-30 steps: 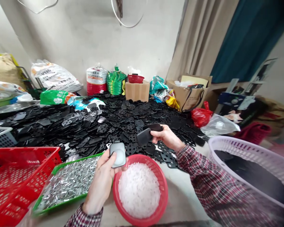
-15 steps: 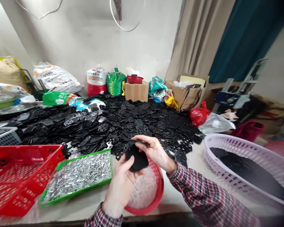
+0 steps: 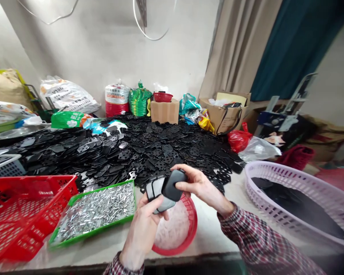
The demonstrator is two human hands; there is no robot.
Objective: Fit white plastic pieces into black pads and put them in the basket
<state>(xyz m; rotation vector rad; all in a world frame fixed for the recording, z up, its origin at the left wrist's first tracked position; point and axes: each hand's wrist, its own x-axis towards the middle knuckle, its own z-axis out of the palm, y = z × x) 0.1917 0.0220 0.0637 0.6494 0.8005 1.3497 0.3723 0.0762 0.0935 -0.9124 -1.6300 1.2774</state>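
Flat glossy dark pieces (image 3: 156, 188) with pale reflections are held between the thumb and fingers of my left hand (image 3: 145, 221). My right hand (image 3: 202, 188) pinches a black rounded plate (image 3: 174, 185), which overlaps the right side of those pieces. Both hands are over the far edge and left side of a round red basket (image 3: 192, 229) that holds whitish translucent material (image 3: 172, 229). Behind the hands spreads a large heap of black perforated plates (image 3: 160, 147). How many pieces my left hand holds cannot be made out.
A green tray (image 3: 96, 233) of small silvery metal pieces lies left of my left hand, beside a red crate (image 3: 25, 229). At the right, a lilac basket (image 3: 255, 202) holds black pieces. Bags and cardboard boxes (image 3: 164, 111) stand behind the heap.
My right hand has moved a little to the right and tilted its plate to face the camera. The pieces in my left hand have turned and now reflect light.
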